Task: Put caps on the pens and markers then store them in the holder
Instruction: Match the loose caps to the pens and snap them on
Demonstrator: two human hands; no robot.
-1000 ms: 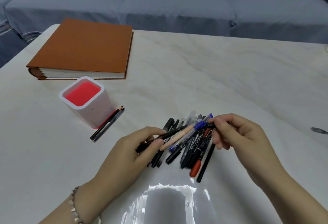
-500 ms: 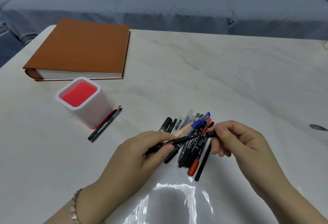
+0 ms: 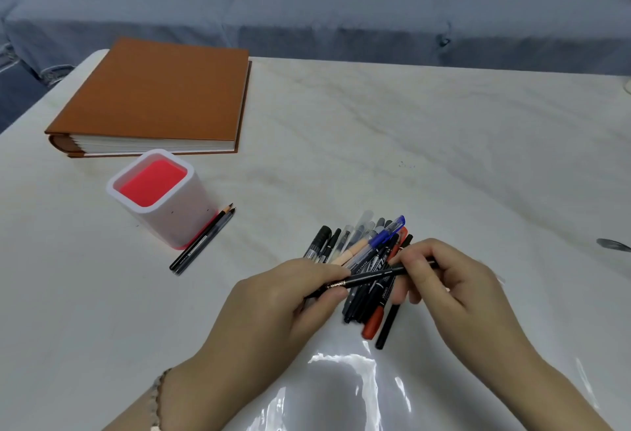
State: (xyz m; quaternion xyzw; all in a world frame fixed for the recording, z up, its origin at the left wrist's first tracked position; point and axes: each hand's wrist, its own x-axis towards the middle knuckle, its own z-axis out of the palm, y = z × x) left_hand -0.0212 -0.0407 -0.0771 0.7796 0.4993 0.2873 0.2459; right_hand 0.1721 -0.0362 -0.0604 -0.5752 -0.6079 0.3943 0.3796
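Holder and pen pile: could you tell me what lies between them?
In the head view, two dark pencils lie beside the holder, then bare table to the pile.

surface [image 3: 444, 143]: glossy marble-look | holder [image 3: 177, 222]: translucent matt plastic | book [image 3: 160, 95]: matt cloth-like cover | sofa [image 3: 307, 14]: cloth

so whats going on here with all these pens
A person is working over a pile of pens and markers on the white table. The left hand grips one black pen by its barrel, and the right hand has its fingers pinching the other end, apparently seating a cap. The white holder with the red inside stands off to the left with nothing in it yet; two pencils lie beside it.
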